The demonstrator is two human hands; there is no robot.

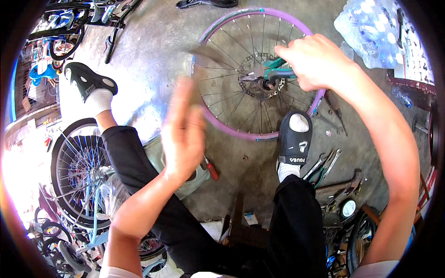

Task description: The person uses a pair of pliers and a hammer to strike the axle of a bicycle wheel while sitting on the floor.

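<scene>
A bicycle wheel (320, 103) with a purple rim lies flat on the floor in front of me, a toothed metal ring around its hub. My right hand (317, 60) is closed on the green-and-black handles of a pair of pliers (273, 69). The jaws of the pliers are over the hub; whether they touch or grip it I cannot tell. My left hand (183, 134) is raised beside the wheel's left edge, its fingers smeared by motion. A dark blurred streak (206, 55) crosses the rim just beyond those fingers; its kind is unclear.
My shoe (295, 139) stands against the wheel's near right edge. Wrenches (331, 164) and a hammer (354, 181) lie to the right, and a red-handled screwdriver (211, 169) near my left leg. Bottled water packs (371, 32) stand far right; bicycles (76, 171) crowd the left.
</scene>
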